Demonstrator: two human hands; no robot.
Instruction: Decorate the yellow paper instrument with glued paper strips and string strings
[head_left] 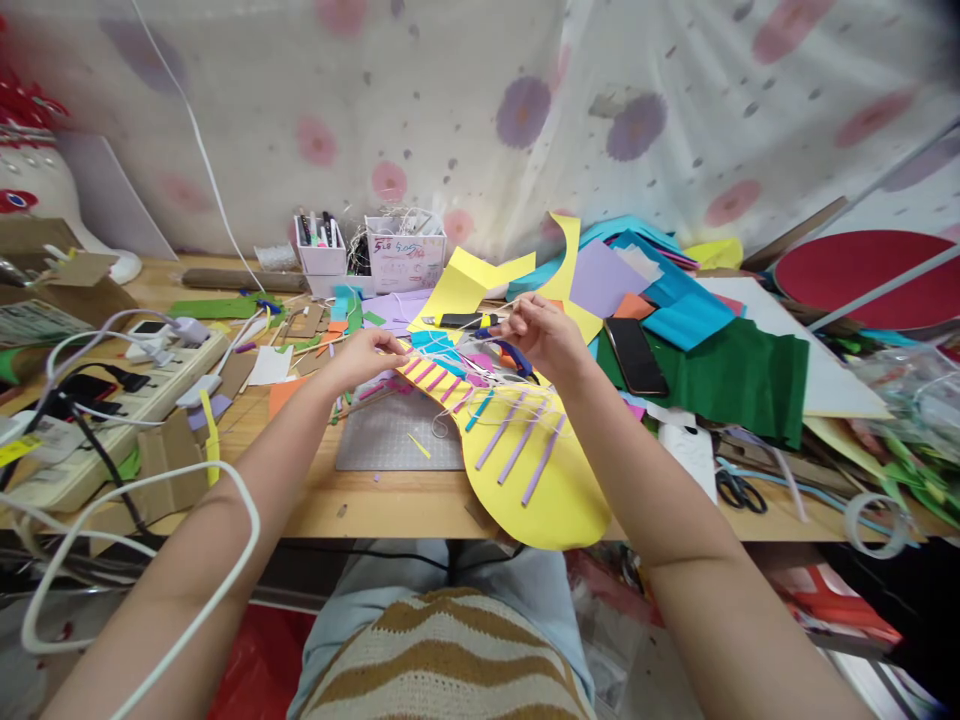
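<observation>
A yellow paddle-shaped cutout [555,500] lies aslant on the table, its wide round end toward me. Short purple and blue strips cross it. My left hand [369,357] is closed in a pinch at the narrow far end, where white string [469,345] runs to my right hand [546,335]. Raised above the cutout, my right hand pinches the string too; its fingertips are partly hidden. Loose loops of string [517,385] lie over the cutout. Beneath the hands are a yellow-and-black cutter [461,321] and a dark blue-handled tool [517,360], partly covered.
A grey cutting mat [375,440] lies under the cutout. On the left are a power strip [142,400] and a looping white cable [251,500]. On the right are a phone [636,356], green sheet [735,375], scissors [741,491] and tape roll [876,525]. Pen boxes [405,262] stand behind.
</observation>
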